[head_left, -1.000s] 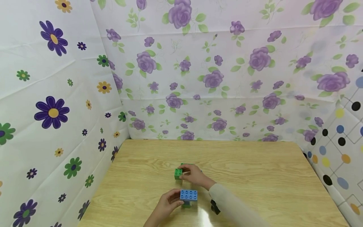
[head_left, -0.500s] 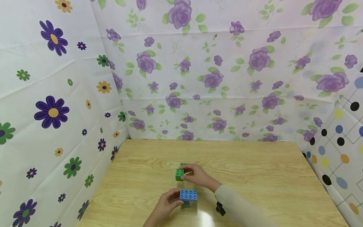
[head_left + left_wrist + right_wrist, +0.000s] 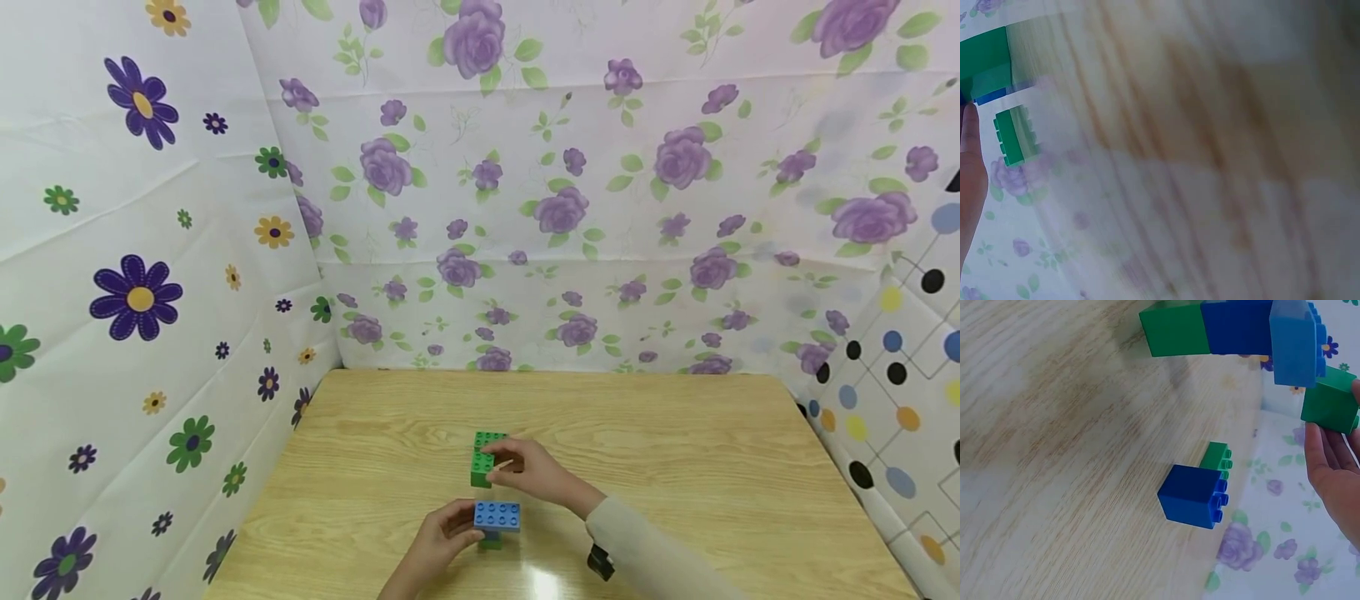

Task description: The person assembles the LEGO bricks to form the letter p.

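My left hand (image 3: 442, 537) grips a small stack of toy building bricks from its left side, near the table's front. A light blue brick (image 3: 497, 516) with several studs tops this stack, over a dark blue brick (image 3: 1238, 328) and a green one (image 3: 1179, 330) at the bottom. Between thumb and fingers, my right hand (image 3: 536, 473) pinches a square green brick (image 3: 482, 475), raised just beyond the stack. In the left wrist view, only a finger (image 3: 971, 131) shows beside the green and blue bricks at the left edge.
On the wooden table (image 3: 675, 467), a loose dark blue brick (image 3: 1188, 497) and a loose green brick (image 3: 1213, 456) lie near each other; in the head view the right hand hides the blue one. Flowered cloth walls (image 3: 555, 208) enclose the table behind and at the sides.
My right hand has moved right and toward the stack with the square green brick, uncovering more of the loose green brick behind. My left hand and the stack have barely moved.
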`<state>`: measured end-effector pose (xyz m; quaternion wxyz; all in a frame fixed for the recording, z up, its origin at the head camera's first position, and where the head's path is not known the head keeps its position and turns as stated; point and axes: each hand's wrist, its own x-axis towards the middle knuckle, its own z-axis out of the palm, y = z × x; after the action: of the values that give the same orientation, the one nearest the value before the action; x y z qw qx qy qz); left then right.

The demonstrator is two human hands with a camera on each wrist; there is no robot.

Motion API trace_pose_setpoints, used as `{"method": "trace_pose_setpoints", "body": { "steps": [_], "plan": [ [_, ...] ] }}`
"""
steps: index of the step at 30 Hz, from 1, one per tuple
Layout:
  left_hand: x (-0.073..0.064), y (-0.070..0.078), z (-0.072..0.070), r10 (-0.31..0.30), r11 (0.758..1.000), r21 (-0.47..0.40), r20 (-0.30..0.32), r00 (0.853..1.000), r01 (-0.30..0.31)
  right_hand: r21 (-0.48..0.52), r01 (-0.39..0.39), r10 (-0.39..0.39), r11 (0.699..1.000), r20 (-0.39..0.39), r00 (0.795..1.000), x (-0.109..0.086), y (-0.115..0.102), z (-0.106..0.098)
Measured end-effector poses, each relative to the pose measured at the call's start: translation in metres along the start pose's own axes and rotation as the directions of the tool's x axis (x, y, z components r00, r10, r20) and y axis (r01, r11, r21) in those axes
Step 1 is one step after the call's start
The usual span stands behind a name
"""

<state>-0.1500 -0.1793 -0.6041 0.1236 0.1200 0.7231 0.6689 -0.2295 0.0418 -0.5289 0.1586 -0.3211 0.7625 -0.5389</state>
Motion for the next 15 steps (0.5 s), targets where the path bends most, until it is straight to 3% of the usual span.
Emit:
{"method": "trace_pose_setpoints", "body": {
  "steps": [8,15],
  "plan": [
    [-0.001,-0.003,-0.001,0.022,1.0,-0.012,0.018,1.0,-0.022,0.055,-0.014,0.012,0.998,0.031,0.999,-0.009,-0.007,0.0],
    [0.0,-0.002,-0.001,0.002,1.0,-0.01,0.01,1.0,-0.002,0.072,-0.017,0.014,0.997,0.035,0.999,-0.017,-0.013,0.003]
  ]
}}
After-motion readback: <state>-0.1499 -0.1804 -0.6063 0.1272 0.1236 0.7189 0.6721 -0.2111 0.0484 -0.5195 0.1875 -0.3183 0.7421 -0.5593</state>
